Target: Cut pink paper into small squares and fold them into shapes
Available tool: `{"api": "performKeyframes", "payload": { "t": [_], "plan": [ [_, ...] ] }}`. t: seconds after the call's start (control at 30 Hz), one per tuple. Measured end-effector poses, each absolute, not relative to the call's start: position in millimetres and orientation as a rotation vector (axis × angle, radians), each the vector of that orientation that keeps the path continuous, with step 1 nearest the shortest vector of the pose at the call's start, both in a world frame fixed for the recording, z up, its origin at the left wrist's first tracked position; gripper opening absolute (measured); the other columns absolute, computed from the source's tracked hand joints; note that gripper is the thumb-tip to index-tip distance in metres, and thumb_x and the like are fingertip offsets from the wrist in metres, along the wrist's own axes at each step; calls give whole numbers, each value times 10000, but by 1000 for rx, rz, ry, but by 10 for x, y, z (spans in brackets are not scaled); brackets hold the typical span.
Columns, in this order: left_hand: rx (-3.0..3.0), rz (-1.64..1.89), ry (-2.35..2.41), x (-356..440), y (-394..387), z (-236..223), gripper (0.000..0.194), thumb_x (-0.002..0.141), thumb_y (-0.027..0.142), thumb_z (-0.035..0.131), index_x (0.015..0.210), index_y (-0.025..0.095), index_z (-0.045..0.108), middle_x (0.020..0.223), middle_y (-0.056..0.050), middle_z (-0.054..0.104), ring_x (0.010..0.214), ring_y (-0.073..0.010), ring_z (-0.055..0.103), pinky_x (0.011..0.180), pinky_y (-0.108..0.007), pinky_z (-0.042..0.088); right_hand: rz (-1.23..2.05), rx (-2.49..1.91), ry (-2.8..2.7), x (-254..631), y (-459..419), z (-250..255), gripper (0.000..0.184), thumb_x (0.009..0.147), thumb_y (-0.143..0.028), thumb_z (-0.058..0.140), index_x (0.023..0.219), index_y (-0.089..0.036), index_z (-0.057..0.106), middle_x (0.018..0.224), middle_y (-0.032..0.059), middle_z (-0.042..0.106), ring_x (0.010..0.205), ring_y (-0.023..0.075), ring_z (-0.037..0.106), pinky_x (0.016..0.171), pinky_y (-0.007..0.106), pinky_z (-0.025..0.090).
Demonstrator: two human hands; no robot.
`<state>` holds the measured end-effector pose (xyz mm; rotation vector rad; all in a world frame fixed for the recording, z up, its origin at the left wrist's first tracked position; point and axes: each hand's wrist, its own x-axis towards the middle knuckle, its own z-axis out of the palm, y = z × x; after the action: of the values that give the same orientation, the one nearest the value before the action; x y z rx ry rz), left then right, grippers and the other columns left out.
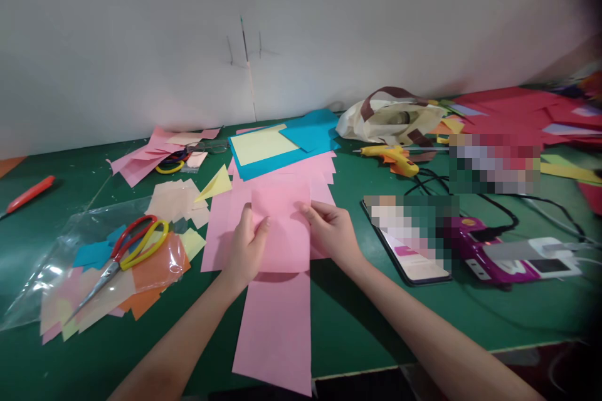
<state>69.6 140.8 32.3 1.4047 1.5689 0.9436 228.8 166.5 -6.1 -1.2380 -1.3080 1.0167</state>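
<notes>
My left hand (247,244) and my right hand (332,229) both pinch a pink paper sheet (281,225), one on each side edge, holding it raised a little above the green table (367,319). The thumbs lie on top of the sheet and the fingers curl behind it. Below it lies a long pink strip (276,332) that reaches past the table's front edge. More pink sheets (221,225) lie flat under and behind the held one.
Red-and-yellow scissors (126,250) rest on a clear bag of paper scraps at the left. Blue and yellow sheets (282,141) lie behind. A yellow glue gun (392,156), a cloth bag (390,119), a phone (414,257), cables and a purple device (489,254) sit at the right.
</notes>
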Motion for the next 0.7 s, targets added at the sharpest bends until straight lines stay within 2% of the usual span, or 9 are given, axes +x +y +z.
{"api": "performKeyframes", "payload": {
  "t": [0.13,0.27,0.37,0.5,0.63,0.7],
  "plan": [
    [1379,952,1564,701,1403,327,291,883,360,438,1134,215,424,1139,-88,596,1022,-230,588,824,-346,481,1019,-1226,-1291,2273,1654,-58,348,762,-401,597,508,-169,550,485,-39,365,507,101,323,481,236,271],
    [1383,984,1650,693,1400,323,276,878,371,441,1101,208,443,1119,-91,598,1042,-240,574,861,-365,455,1073,-1188,-1345,2272,1649,-50,354,793,-405,565,534,-164,555,491,-39,379,504,98,329,476,231,272],
    [1380,1043,1713,688,1408,331,279,869,388,454,1078,203,459,1116,-96,596,1083,-253,552,906,-382,425,1120,-1155,-1410,2266,1642,-43,317,799,-391,564,595,-155,620,521,-27,463,519,106,385,493,233,305],
    [1343,1028,1569,692,1430,315,244,878,392,436,1038,209,459,1062,-82,617,1008,-233,590,839,-354,467,1020,-1189,-1305,2277,1641,-40,264,773,-375,597,632,-164,672,569,-16,554,549,126,452,519,238,358],
    [1349,932,1461,690,1435,252,374,856,451,468,1132,200,464,1138,-111,597,1021,-235,590,802,-323,483,912,-1243,-1235,2313,1651,-40,268,772,-407,600,683,-173,695,548,-17,529,540,127,433,497,236,348],
    [1330,868,1483,690,1430,236,463,839,485,481,1201,198,447,1121,-125,608,904,-228,635,697,-304,504,899,-1257,-1243,2318,1656,-38,304,780,-430,588,643,-169,665,534,-22,495,526,119,413,485,232,333]
  ]
}}
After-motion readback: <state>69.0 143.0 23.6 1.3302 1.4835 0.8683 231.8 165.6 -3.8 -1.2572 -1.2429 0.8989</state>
